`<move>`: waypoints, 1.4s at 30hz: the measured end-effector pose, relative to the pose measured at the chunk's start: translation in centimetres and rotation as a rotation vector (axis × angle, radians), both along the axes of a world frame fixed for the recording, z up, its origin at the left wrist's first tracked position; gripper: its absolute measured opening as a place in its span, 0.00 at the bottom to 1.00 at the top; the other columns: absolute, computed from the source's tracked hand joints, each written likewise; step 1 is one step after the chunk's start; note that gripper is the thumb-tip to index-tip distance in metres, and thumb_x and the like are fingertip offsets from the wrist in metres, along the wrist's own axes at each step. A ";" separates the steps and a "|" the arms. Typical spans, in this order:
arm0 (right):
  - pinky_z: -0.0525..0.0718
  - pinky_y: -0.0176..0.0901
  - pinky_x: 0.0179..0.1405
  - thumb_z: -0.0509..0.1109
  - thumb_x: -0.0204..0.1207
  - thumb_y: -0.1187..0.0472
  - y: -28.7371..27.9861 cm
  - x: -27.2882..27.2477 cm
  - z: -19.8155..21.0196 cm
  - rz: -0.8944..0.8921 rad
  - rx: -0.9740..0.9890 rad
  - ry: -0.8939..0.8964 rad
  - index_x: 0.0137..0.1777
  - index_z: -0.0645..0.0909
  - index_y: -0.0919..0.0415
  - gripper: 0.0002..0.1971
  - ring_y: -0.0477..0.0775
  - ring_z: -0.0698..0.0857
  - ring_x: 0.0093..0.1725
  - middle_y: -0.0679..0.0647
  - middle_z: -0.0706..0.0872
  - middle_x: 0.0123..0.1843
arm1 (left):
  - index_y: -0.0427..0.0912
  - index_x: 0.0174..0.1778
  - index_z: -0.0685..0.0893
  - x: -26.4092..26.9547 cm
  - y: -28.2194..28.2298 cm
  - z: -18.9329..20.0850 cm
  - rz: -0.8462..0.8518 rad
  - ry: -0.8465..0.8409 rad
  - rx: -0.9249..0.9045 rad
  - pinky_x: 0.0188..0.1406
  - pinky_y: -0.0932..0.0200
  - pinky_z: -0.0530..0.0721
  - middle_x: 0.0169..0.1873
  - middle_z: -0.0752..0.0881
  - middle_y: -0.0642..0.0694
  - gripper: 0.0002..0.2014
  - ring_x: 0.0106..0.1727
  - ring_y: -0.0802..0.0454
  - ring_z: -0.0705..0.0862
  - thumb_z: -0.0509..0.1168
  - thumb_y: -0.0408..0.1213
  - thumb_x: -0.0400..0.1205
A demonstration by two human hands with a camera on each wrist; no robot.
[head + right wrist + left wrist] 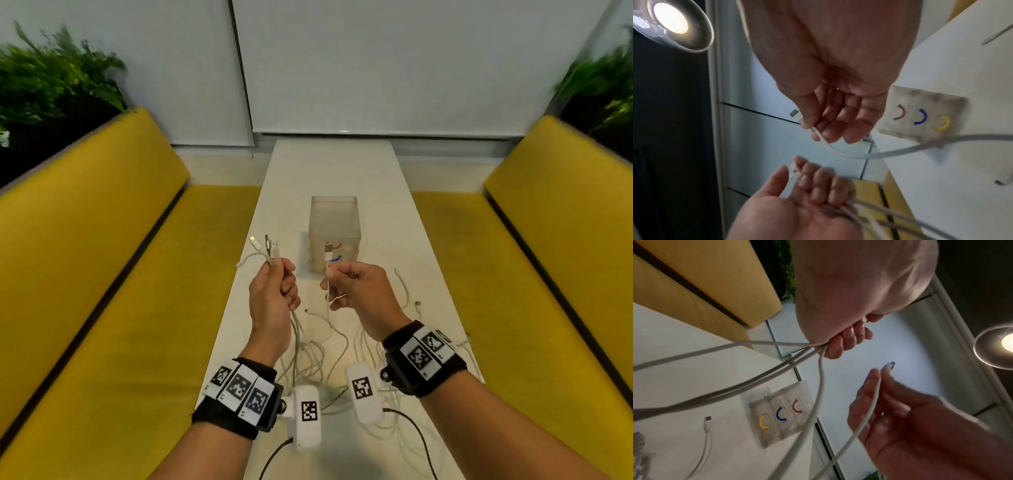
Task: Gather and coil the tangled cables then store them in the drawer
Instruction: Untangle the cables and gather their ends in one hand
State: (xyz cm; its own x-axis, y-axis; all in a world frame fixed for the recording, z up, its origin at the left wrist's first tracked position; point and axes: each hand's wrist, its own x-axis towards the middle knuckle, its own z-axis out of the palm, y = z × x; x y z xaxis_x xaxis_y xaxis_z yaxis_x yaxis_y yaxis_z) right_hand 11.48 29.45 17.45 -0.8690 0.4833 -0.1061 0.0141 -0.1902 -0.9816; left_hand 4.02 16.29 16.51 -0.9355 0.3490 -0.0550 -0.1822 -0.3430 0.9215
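Observation:
Both hands are raised above the white table (376, 219). My left hand (274, 291) grips a bundle of several white cables (267, 255); their plug ends stick up above the fist and the cords hang down to the tangle (308, 359) on the table. My right hand (349, 284) pinches one white cable just under its USB plug (328, 251), between thumb and forefinger. In the left wrist view the fingers (844, 340) are curled round the cords. A small clear drawer unit (334, 233) stands just beyond the hands, its drawers closed, with red, blue and yellow handles (920, 119).
Loose white cables (404, 298) lie on the table to the right and near me. Yellow bench seats (102, 274) run along both sides of the narrow table. Plants (51, 75) stand behind the seat backs. A lamp (671, 22) hangs overhead.

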 end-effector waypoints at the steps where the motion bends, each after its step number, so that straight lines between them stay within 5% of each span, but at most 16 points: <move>1: 0.83 0.47 0.31 0.73 0.81 0.65 -0.4 0.2 0.9 0.013 0.004 0.009 0.48 0.87 0.68 0.05 0.57 0.83 0.34 0.59 0.88 0.37 | 0.42 0.44 0.79 0.3 0.1 0.2 -0.008 0.004 -0.002 0.26 0.56 0.58 0.25 0.67 0.51 0.17 0.25 0.55 0.61 0.53 0.44 0.94; 6: 0.85 0.49 0.31 0.73 0.81 0.64 -2.3 0.5 3.8 0.000 0.145 0.053 0.49 0.89 0.67 0.06 0.56 0.85 0.33 0.57 0.89 0.38 | 0.41 0.44 0.79 2.1 0.7 1.8 -0.048 0.109 -0.054 0.27 0.59 0.66 0.25 0.72 0.54 0.14 0.25 0.58 0.68 0.56 0.42 0.93; 8: 0.84 0.44 0.29 0.73 0.81 0.65 -2.7 0.6 4.4 -0.021 0.206 0.067 0.48 0.90 0.67 0.06 0.53 0.86 0.32 0.60 0.90 0.36 | 0.42 0.45 0.80 2.9 1.0 2.4 -0.073 0.144 -0.071 0.28 0.63 0.75 0.26 0.79 0.56 0.14 0.27 0.60 0.77 0.57 0.42 0.93; 11: 0.82 0.33 0.28 0.74 0.79 0.65 -2.9 0.5 4.8 -0.070 0.283 0.091 0.47 0.92 0.66 0.06 0.42 0.86 0.30 0.53 0.91 0.33 | 0.41 0.48 0.82 3.0 1.4 2.8 -0.074 0.181 -0.106 0.26 0.62 0.73 0.28 0.78 0.51 0.14 0.29 0.56 0.73 0.59 0.46 0.92; 15: 0.92 0.53 0.41 0.78 0.75 0.65 -2.6 0.0 4.4 -0.131 0.422 0.101 0.40 0.91 0.62 0.03 0.52 0.92 0.37 0.53 0.93 0.36 | 0.38 0.49 0.82 2.6 1.8 3.0 -0.064 0.146 -0.144 0.25 0.58 0.72 0.35 0.76 0.38 0.18 0.30 0.50 0.71 0.58 0.50 0.92; 18: 0.89 0.49 0.34 0.79 0.71 0.63 -2.4 -0.2 4.2 -0.202 0.527 0.052 0.36 0.82 0.58 0.09 0.47 0.86 0.31 0.50 0.87 0.32 | 0.40 0.47 0.80 2.8 2.1 3.2 -0.074 0.116 -0.138 0.29 0.54 0.74 0.41 0.80 0.37 0.17 0.36 0.43 0.75 0.59 0.49 0.91; 20: 0.87 0.49 0.31 0.78 0.72 0.64 -2.5 -0.2 4.2 -0.199 0.502 0.074 0.38 0.79 0.57 0.09 0.47 0.82 0.30 0.50 0.84 0.32 | 0.40 0.45 0.79 2.9 2.3 3.6 -0.073 0.141 -0.150 0.29 0.56 0.77 0.35 0.82 0.38 0.15 0.35 0.45 0.80 0.58 0.46 0.92; 22: 0.88 0.54 0.30 0.77 0.74 0.64 -2.3 -0.1 4.0 -0.162 0.417 0.127 0.44 0.78 0.56 0.08 0.51 0.81 0.33 0.53 0.82 0.37 | 0.42 0.40 0.77 3.2 2.3 4.7 -0.067 0.168 -0.132 0.25 0.61 0.78 0.26 0.83 0.51 0.16 0.28 0.56 0.82 0.57 0.42 0.93; 24: 0.87 0.51 0.30 0.76 0.77 0.64 -1.8 0.1 3.8 -0.092 0.303 0.170 0.49 0.78 0.58 0.08 0.54 0.83 0.34 0.56 0.81 0.43 | 0.42 0.39 0.75 3.4 2.4 5.4 -0.092 0.198 -0.097 0.26 0.62 0.78 0.24 0.81 0.55 0.16 0.28 0.58 0.81 0.56 0.40 0.94; 26: 0.84 0.46 0.33 0.73 0.81 0.66 -1.2 0.5 3.8 0.017 0.223 0.208 0.51 0.79 0.63 0.05 0.54 0.83 0.34 0.59 0.83 0.44 | 0.41 0.42 0.76 3.7 2.4 5.7 -0.120 0.230 -0.075 0.29 0.60 0.80 0.28 0.82 0.51 0.14 0.33 0.53 0.83 0.56 0.40 0.94; 31: 0.85 0.54 0.42 0.73 0.80 0.65 0.5 1.1 4.1 0.230 0.145 0.256 0.62 0.78 0.66 0.13 0.62 0.83 0.44 0.59 0.84 0.48 | 0.45 0.50 0.83 4.9 2.3 6.4 -0.126 0.290 -0.042 0.33 0.61 0.85 0.40 0.91 0.49 0.12 0.43 0.53 0.91 0.56 0.40 0.94; 34: 0.85 0.54 0.45 0.79 0.72 0.59 1.5 1.5 3.7 0.323 0.013 0.244 0.66 0.79 0.61 0.23 0.60 0.83 0.51 0.60 0.84 0.57 | 0.44 0.44 0.78 4.3 1.8 6.8 -0.047 0.282 0.004 0.31 0.54 0.81 0.31 0.84 0.53 0.15 0.33 0.54 0.83 0.54 0.42 0.94; 36: 0.84 0.56 0.48 0.80 0.72 0.61 1.8 2.0 2.9 0.361 0.117 0.146 0.66 0.81 0.62 0.23 0.59 0.83 0.55 0.63 0.84 0.62 | 0.44 0.42 0.74 3.3 1.3 7.4 -0.032 0.249 0.073 0.28 0.54 0.76 0.28 0.75 0.52 0.15 0.28 0.53 0.76 0.54 0.44 0.94; 39: 0.81 0.54 0.48 0.78 0.76 0.63 1.2 2.5 1.0 0.495 0.324 -0.027 0.62 0.85 0.65 0.16 0.53 0.83 0.48 0.57 0.89 0.53 | 0.46 0.41 0.70 2.8 0.9 8.5 -0.059 0.216 0.116 0.19 0.61 0.67 0.26 0.68 0.50 0.16 0.20 0.55 0.67 0.52 0.46 0.94; 42: 0.83 0.51 0.42 0.76 0.79 0.63 0.6 2.7 0.0 0.516 0.397 -0.046 0.55 0.89 0.67 0.09 0.55 0.86 0.46 0.66 0.91 0.51 | 0.46 0.40 0.68 2.8 0.8 9.0 -0.061 0.198 0.153 0.15 0.65 0.60 0.25 0.63 0.50 0.17 0.19 0.57 0.60 0.52 0.46 0.94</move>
State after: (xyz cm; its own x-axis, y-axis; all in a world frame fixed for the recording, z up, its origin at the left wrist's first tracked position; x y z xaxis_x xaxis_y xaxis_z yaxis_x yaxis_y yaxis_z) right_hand 14.19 30.02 17.47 -0.9987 0.0153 -0.0484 0.0506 0.2288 -0.9722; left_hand 6.82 17.10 25.55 -0.8996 0.3958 0.1848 -0.0283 -0.4749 0.8796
